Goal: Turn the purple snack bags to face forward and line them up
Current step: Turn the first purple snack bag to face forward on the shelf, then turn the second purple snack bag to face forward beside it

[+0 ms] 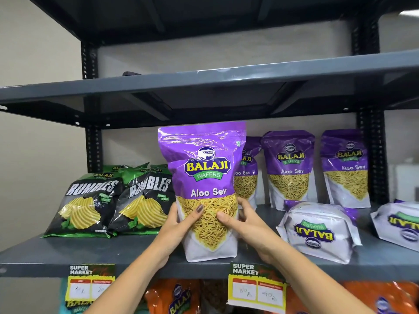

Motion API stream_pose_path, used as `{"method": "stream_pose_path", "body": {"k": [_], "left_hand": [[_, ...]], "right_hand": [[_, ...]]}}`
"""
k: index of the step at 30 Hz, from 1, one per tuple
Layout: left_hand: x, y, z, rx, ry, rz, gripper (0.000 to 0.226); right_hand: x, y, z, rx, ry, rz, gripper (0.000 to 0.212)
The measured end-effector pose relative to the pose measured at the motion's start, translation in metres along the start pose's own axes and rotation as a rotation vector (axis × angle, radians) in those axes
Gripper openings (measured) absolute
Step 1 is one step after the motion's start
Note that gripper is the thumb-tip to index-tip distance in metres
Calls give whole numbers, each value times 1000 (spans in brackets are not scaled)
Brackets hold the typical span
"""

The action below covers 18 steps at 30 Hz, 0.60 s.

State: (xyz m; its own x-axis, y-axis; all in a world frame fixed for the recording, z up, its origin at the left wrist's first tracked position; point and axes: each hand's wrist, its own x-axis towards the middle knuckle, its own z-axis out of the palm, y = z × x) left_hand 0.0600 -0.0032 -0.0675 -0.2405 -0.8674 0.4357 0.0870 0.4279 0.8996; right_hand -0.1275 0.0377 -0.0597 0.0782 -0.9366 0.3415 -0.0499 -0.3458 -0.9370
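Note:
A purple Aloo Sev bag (204,168) stands upright near the front edge of the grey shelf (68,252), label facing me. My left hand (179,225) grips its lower left side and my right hand (240,220) its lower right side. Behind it, three more purple bags stand upright facing forward: one partly hidden (248,171), one to its right (290,168), and one at the far right (345,168). Two purple bags lie flat with their labels upside down, one (317,232) right of my hands and one (399,223) cut off by the frame edge.
Two black and green Rumbles chip bags (84,205) (145,202) lean at the left of the shelf. Price tags (90,284) (256,286) hang on the shelf lip. Orange bags (181,298) fill the shelf below. An upper shelf (204,80) hangs overhead.

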Motion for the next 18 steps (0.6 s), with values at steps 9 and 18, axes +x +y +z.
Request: {"method": "stream_pose_path", "body": {"k": [9,18], "left_hand": [[-41,47,70,294,482,995,30],[49,21,189,287,-128,-189,43]], "right_hand": [[-46,-73,-64,-442,454,-336,10],[-64,-53,-184,-993,585,466,65]]}}
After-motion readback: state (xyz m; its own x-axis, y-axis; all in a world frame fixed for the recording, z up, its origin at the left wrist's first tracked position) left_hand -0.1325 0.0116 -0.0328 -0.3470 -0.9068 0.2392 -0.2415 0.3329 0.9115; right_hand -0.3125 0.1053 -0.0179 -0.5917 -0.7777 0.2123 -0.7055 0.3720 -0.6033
